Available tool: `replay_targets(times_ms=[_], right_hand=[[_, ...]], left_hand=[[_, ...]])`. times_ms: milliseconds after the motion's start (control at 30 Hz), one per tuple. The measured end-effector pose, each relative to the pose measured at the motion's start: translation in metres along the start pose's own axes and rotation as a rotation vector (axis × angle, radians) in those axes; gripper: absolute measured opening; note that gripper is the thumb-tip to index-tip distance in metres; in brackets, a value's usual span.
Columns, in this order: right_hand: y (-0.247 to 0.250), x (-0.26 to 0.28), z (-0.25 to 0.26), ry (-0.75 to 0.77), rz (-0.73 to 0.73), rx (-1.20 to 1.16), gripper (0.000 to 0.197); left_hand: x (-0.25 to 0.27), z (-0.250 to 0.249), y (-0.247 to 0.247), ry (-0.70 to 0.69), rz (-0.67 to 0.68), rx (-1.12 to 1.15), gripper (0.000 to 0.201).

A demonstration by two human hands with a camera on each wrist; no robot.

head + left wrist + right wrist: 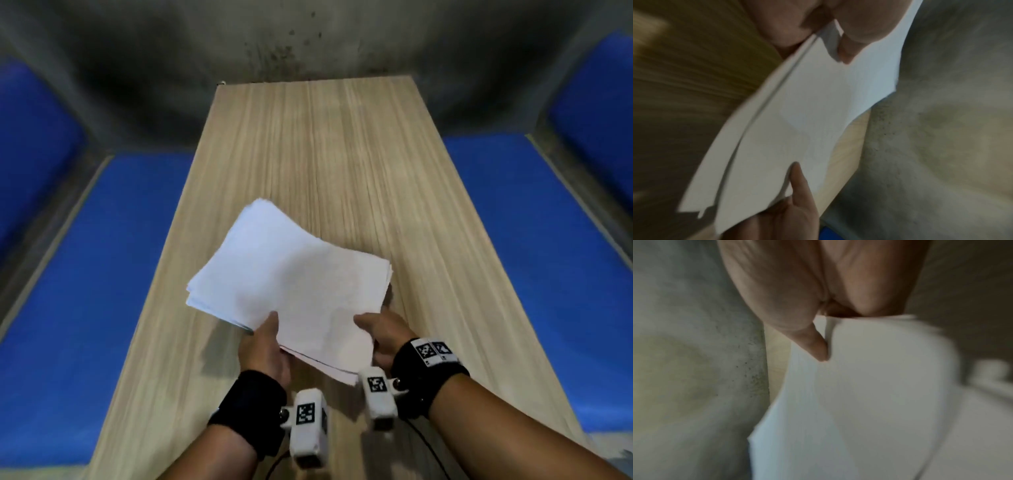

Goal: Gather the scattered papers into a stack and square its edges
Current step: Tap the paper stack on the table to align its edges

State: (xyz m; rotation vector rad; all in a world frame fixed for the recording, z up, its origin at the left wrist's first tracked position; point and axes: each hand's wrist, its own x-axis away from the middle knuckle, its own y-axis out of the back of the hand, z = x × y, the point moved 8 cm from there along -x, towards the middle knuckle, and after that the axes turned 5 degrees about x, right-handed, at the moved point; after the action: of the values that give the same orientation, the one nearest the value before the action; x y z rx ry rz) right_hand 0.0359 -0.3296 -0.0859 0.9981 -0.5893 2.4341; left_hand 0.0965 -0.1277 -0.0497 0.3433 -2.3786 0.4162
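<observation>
A stack of white papers (291,281) lies askew over the near half of the wooden table (342,154), its sheet edges fanned and uneven on the left side. My left hand (265,337) grips the stack's near left edge, thumb on top and fingers underneath. My right hand (378,329) grips the near right corner the same way. In the left wrist view the left thumb (849,48) presses on the papers (797,121), and lower sheets stick out. The right wrist view shows the right thumb (818,345) on the top sheet (859,402). I cannot tell whether the far end touches the table.
Blue padded benches run along the table's left (120,274) and right (513,257) sides. A stained grey wall (308,41) closes the far end. Bare tabletop stretches beyond the stack.
</observation>
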Motion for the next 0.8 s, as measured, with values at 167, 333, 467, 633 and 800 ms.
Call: replay_targets(times_ms=[167, 333, 467, 633, 800], right_hand=[[0.049, -0.002, -0.001, -0.066, 0.035, 0.318, 0.037], [0.08, -0.02, -0.018, -0.181, -0.013, 0.577, 0.052], [0.071, -0.017, 0.015, 0.006, -0.134, 0.585, 0.047], [0.042, 0.032, 0.089, 0.548, -0.308, 0.558, 0.015], [0.03, 0.1, 0.134, 0.923, -0.5, 0.438, 0.022]], left_hand=[[-0.027, 0.014, 0.066, 0.236, -0.03, -0.065, 0.036], [-0.052, -0.01, 0.064, 0.151, 0.152, -0.599, 0.027], [-0.039, -0.025, 0.033, 0.125, 0.239, -0.846, 0.017], [-0.04, -0.058, -0.001, -0.155, 0.224, -0.614, 0.02], [-0.031, -0.119, -0.013, -0.596, 0.081, -0.487, 0.023]])
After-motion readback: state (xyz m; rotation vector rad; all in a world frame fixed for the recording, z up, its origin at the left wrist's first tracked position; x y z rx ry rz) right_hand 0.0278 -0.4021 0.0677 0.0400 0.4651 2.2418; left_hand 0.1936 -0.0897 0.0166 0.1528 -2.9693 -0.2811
